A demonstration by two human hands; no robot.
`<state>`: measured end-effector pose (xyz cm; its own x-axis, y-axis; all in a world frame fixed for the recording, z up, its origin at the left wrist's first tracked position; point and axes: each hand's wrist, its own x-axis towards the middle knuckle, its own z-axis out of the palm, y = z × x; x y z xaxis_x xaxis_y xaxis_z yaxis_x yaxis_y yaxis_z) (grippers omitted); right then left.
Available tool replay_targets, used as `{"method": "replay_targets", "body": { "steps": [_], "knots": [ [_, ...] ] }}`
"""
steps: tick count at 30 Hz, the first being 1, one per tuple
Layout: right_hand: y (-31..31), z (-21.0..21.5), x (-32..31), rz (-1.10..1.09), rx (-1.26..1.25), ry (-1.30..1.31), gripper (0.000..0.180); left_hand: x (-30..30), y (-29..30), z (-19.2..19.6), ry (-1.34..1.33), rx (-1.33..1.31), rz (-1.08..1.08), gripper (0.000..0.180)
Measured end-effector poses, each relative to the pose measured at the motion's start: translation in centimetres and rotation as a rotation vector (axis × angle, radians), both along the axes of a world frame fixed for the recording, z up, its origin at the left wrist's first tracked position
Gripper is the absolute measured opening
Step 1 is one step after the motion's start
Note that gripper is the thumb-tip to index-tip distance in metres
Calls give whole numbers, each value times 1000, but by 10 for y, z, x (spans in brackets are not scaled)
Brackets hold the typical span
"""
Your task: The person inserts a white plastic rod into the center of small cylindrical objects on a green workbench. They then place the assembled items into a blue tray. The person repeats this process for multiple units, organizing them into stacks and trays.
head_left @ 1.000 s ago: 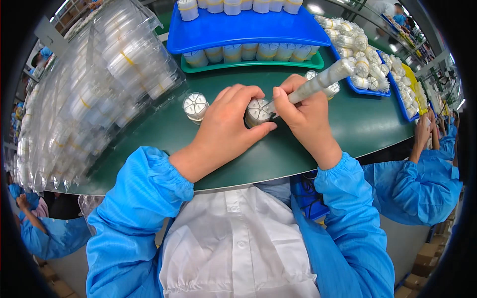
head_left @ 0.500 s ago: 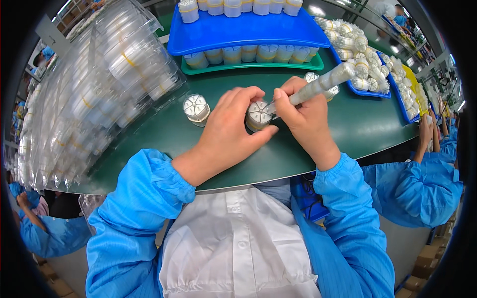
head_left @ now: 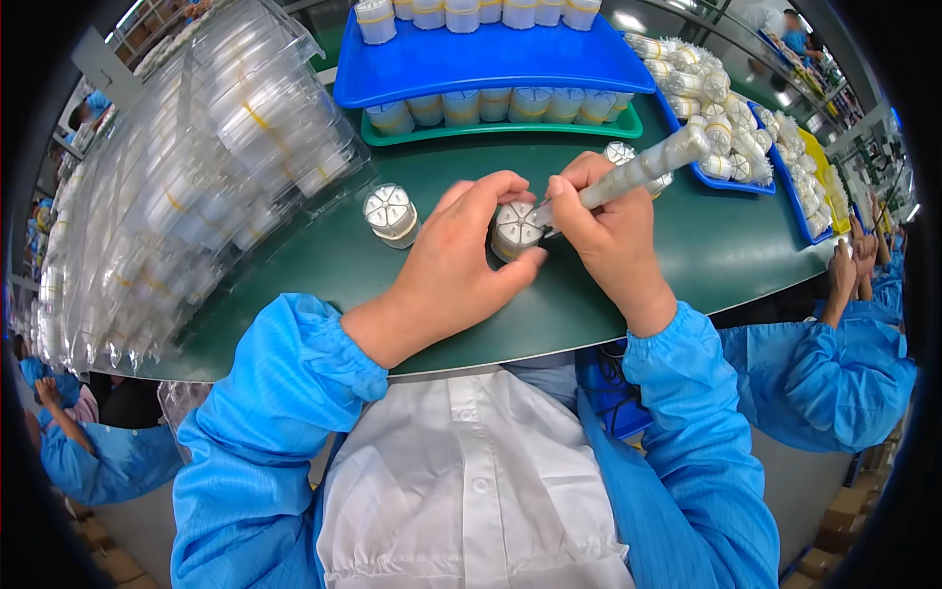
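Observation:
My left hand (head_left: 451,245) curls around a short round bundle (head_left: 516,230) standing on the green table. Its top shows several white wedge-shaped ends set in a circle. Pen-fashion, my right hand (head_left: 618,240) grips a thick whitish stick-like tool (head_left: 643,169) that looks wrapped in clear film. The tool's narrow end meets the bundle's top at its right edge; the exact tip is hard to make out. Left of my left hand stands a similar bundle (head_left: 390,212) with a pale band around it. Another bundle (head_left: 619,152) shows partly behind my right hand.
At the far side, a blue tray (head_left: 491,74) sits above a green tray (head_left: 383,137), both with rows of bundles. Plastic-bagged tubes (head_left: 226,147) pile up at left. A blue bin (head_left: 702,180) of wrapped bundles stands at right. Co-workers' blue sleeves (head_left: 814,368) show at both sides.
Both hands keep their hold, the tool still at the bundle's top. The whole view has shifted very slightly.

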<state>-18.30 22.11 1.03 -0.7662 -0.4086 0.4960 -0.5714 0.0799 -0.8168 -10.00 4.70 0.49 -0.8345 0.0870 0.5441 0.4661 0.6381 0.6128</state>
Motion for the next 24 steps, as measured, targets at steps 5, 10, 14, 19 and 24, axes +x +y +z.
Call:
{"method": "replay_targets", "body": {
  "steps": [5, 10, 14, 19, 24],
  "knots": [
    [-1, 3, 3, -6, -79, -99, 19, 1, 2, 2, -120, 2, 58, 58],
    [-2, 7, 3, 3, -105, -121, 19, 0, 2, -6, -52, 147, -34, 62],
    [0, -1, 0, 7, -29, -30, 19, 1, 2, -2, -75, 68, -18, 62],
    [0, -4, -1, 11, -40, 2, 18, 1, 3, 4, -170, -69, 60, 60],
    [2, 11, 4, -4, -113, -131, 18, 2, 4, -4, -84, 119, -40, 59]
  ]
}}
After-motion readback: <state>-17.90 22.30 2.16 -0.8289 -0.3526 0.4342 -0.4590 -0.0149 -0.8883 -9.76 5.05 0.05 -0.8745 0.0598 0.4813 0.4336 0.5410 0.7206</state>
